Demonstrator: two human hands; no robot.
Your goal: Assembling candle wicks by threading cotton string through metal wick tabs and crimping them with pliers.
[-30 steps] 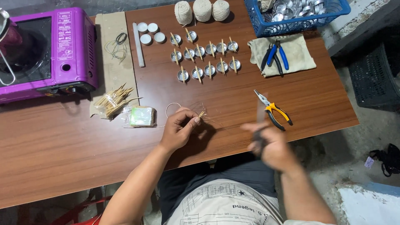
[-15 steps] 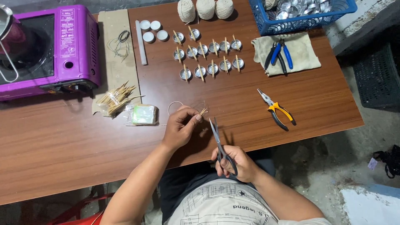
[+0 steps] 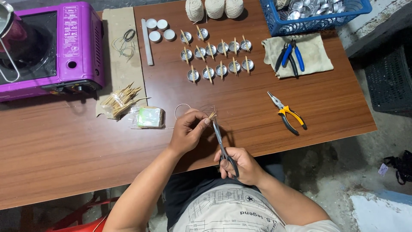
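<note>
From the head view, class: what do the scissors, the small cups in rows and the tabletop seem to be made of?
Scissors: grey metal blades, judging by the dull sheen; dark handles, probably plastic.
Small cups: thin silvery metal, likely aluminium, since the rims shine.
Tabletop: reddish-brown wood-grain surface, smooth with a slight gloss, perhaps laminate.

Brown wooden table (image 3: 64, 150) with craft supplies spread over it.

Taking the rows of small metal cups (image 3: 216, 56) as landmark: three twine balls (image 3: 214, 7) lie just above them, a blue basket (image 3: 313, 23) to the upper right, a cloth (image 3: 298, 56) with pliers to the right, yellow-handled pliers (image 3: 286, 112) to the lower right. Left of the cups lie white discs (image 3: 159, 29), a pale strip (image 3: 147, 42), cardboard (image 3: 116, 51) and a purple stove (image 3: 49, 47); a stick bundle (image 3: 120, 101) and plastic packet (image 3: 148, 117) sit lower left.
</note>
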